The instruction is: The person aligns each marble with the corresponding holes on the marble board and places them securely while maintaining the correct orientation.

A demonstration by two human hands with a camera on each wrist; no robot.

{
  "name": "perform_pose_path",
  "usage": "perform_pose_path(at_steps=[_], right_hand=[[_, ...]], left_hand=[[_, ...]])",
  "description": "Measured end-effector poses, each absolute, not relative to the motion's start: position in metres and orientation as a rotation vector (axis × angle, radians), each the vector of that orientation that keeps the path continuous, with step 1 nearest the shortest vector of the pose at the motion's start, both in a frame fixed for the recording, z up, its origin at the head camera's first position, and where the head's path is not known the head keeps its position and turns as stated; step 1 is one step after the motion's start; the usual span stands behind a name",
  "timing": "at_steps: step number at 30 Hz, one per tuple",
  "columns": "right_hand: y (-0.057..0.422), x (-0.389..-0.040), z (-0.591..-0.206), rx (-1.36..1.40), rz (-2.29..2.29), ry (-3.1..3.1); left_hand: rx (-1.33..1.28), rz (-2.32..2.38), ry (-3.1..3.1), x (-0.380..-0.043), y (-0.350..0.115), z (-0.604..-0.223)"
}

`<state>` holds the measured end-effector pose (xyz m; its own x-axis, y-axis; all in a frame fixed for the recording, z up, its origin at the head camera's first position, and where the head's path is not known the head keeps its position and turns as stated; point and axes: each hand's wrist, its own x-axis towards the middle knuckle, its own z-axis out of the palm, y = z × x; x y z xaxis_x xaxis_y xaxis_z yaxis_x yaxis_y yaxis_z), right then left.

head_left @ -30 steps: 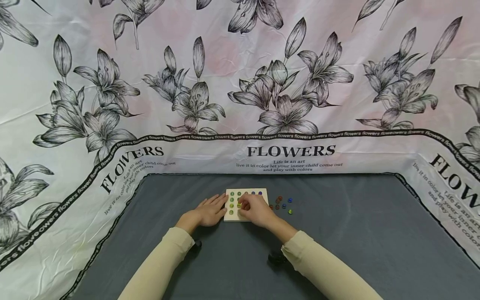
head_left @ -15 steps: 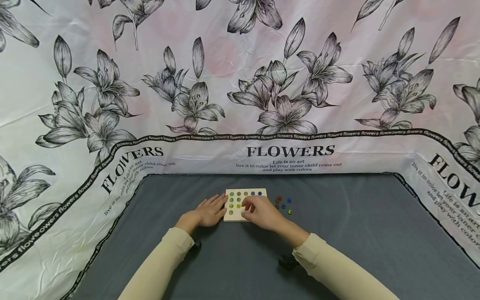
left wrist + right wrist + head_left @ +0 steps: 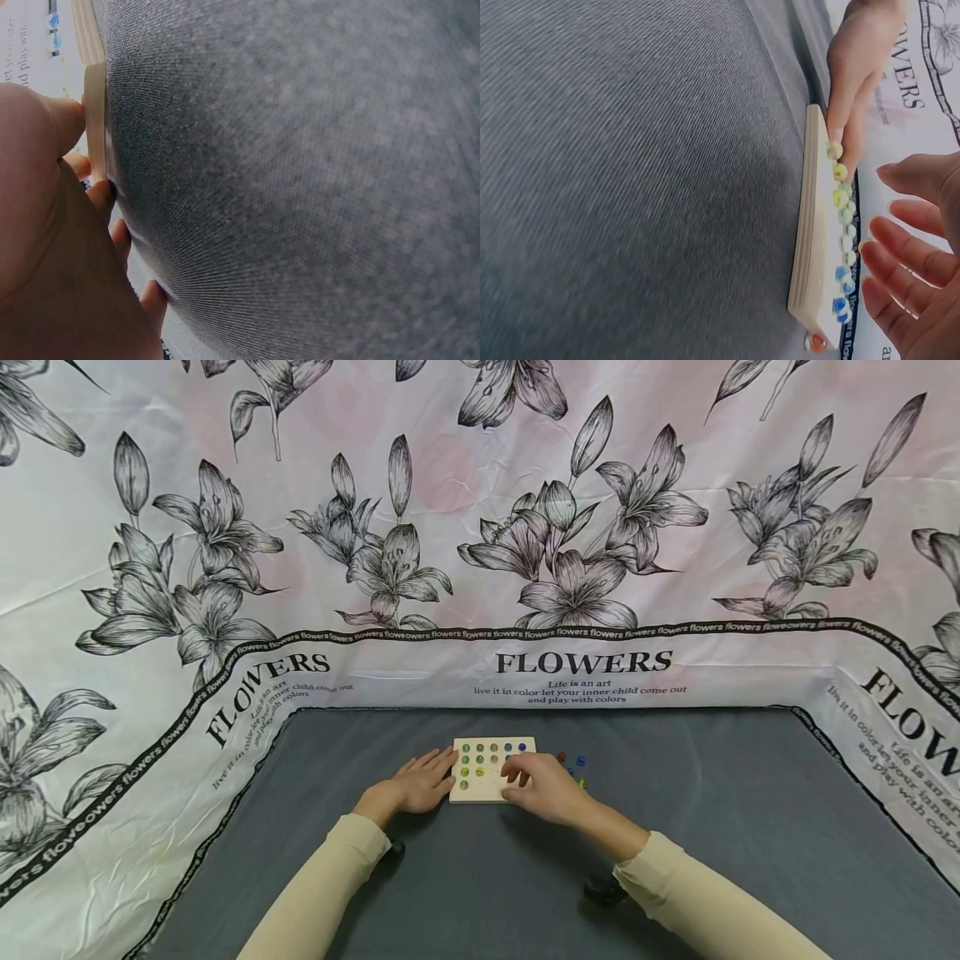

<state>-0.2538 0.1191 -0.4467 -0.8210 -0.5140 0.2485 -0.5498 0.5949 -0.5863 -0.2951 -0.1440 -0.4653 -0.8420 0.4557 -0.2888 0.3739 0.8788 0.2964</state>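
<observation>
Head view, left hand (image 3: 408, 787): fingers extended, touching board (image 3: 483, 794).
Right hand (image 3: 546, 787): fingers apart, above board.
Marbles (image 3: 480, 760): rows on board.

A second ago the person's right grip (image 3: 543, 785) has its fingertips at the yellow marble (image 3: 480, 772) in the third row, second column of the pale board (image 3: 480, 796); now it hovers farther right, over the board's right-hand part, fingertips clear of that marble. Thumb and forefinger, close together before, stand apart. The shift uncovers the second-row marble (image 3: 494, 759) in the third column and bare board surface beside the yellow marble. Brownish-red loose marbles just off the board's right edge, visible earlier, are hidden behind the grip. The right sleeve (image 3: 705, 889) and the black device (image 3: 603, 891) beneath it sit farther right.
</observation>
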Motion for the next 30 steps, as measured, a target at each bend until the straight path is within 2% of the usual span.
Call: perform_pose_path(at_steps=[30], right_hand=[[0.174, -0.246, -0.441, 0.878, 0.94, -2.755]], left_hand=[[0.62, 0.342, 2.686, -0.295, -0.144, -0.464]])
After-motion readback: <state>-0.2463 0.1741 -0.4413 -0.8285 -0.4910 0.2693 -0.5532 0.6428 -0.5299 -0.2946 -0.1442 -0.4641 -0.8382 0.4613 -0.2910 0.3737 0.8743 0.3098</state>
